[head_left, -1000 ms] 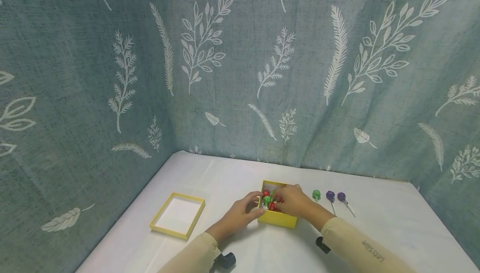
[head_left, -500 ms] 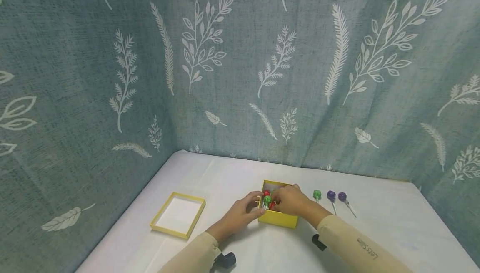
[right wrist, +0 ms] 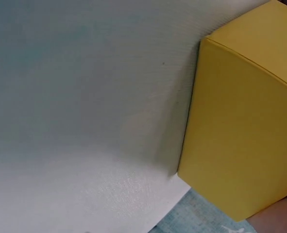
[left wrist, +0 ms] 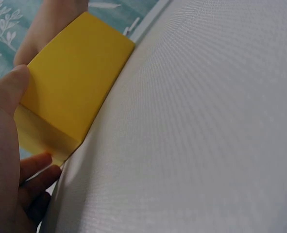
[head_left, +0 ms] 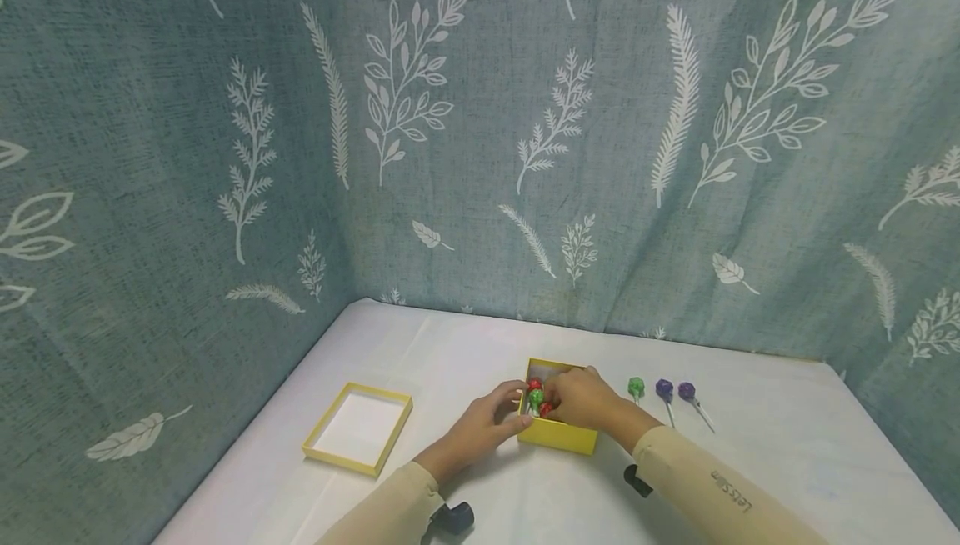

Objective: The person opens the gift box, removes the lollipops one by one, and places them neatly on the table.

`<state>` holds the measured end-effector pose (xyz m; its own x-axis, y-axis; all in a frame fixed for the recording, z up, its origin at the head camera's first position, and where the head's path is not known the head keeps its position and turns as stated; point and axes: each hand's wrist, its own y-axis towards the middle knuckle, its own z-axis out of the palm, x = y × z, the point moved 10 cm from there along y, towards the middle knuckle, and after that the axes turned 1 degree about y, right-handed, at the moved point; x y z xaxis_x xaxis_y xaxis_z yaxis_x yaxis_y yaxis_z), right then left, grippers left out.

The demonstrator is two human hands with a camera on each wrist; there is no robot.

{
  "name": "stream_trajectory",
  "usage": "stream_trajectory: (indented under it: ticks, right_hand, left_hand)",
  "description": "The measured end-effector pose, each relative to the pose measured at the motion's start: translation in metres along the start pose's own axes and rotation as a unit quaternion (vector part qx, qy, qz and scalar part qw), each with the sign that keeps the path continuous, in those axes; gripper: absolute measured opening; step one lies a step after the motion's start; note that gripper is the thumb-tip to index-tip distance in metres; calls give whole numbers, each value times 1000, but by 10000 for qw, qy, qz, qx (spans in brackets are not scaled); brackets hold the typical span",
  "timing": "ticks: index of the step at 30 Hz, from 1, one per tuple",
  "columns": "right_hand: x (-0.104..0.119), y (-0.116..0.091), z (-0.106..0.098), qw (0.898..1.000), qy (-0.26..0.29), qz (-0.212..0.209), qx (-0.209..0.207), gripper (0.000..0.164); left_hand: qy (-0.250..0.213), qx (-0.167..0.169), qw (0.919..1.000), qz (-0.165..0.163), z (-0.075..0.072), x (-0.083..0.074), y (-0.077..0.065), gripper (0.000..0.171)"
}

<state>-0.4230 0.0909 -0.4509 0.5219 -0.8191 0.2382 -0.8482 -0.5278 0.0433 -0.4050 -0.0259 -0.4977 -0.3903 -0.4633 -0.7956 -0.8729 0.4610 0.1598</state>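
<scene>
A yellow open-topped box point(head_left: 557, 437) stands on the white table. Inside its left part lie lollipops with red wrappers and a green lollipop point(head_left: 536, 397). My left hand point(head_left: 483, 424) holds the box at its left side; in the left wrist view the thumb point(left wrist: 18, 80) presses the front corner and the other fingers curl low beside the side wall. My right hand point(head_left: 581, 397) reaches down into the box, beside a red lollipop point(head_left: 546, 409). Its fingertips are hidden, so what they hold does not show. The right wrist view shows only the outer walls of the box point(right wrist: 240, 131).
Right of the box lie a green lollipop point(head_left: 636, 387) and two purple lollipops point(head_left: 664, 389) with their sticks toward me. A yellow-rimmed lid point(head_left: 358, 428), white inside, lies at the left. Behind the table hangs a leaf-patterned curtain point(head_left: 480, 153).
My right hand has shifted slightly left and deeper into the box, covering more of the red lollipops. The left hand stays at the box's side. The loose lollipops and lid have not moved.
</scene>
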Motion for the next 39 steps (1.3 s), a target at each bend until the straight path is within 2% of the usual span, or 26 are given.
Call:
stream_trajectory:
  ticks: [8,13,19,30,39]
  right_hand:
    - [-3,-2,-4,9994,230,241,105,12]
    - [-8,-4,-14,9986,282,439,20,25]
    - [-17,-7,-29,9974,207,666,-158,19]
    - [-30,-24,-49,9913,840,957,-345,25]
    - [-52,-39,-65,9869,1076,1100,-493,26]
  left_hand:
    - [107,-29,9999,105,-1,-2,1,51]
    - [152,-31,9998,155,-1,-4,2,50]
    - [167,-44,9998,-8,-1,-3,3,53]
    - [59,-43,9998,-161,-2,-2,0,54]
    - [62,-40,9998,-193,-2,-1,-1,57]
